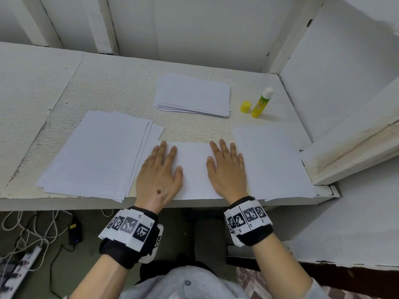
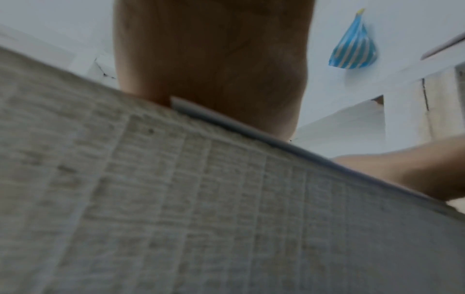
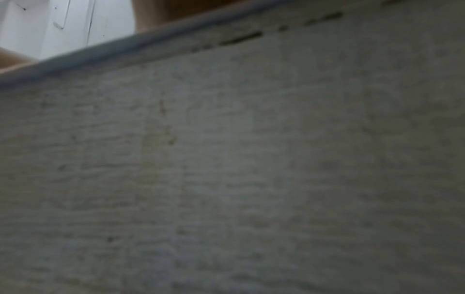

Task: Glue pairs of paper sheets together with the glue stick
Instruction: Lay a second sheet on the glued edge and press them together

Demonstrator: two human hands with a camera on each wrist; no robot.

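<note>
Both hands, left hand [image 1: 158, 172] and right hand [image 1: 226, 169], lie flat with straight fingers pressing the middle sheet [image 1: 193, 167] onto the counter [image 1: 112, 89], apparently bonding a pair; next probably means reaching for the uncapped glue stick [image 1: 262, 102] standing far right

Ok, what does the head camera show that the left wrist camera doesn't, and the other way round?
Only the head view shows the glue stick standing uncapped, its yellow cap beside it, the far paper stack, and both hands pressing flat on the middle sheet. Only the left wrist view shows a blue striped bag hanging on the wall. Both show the left hand, the right hand and the table.
</note>
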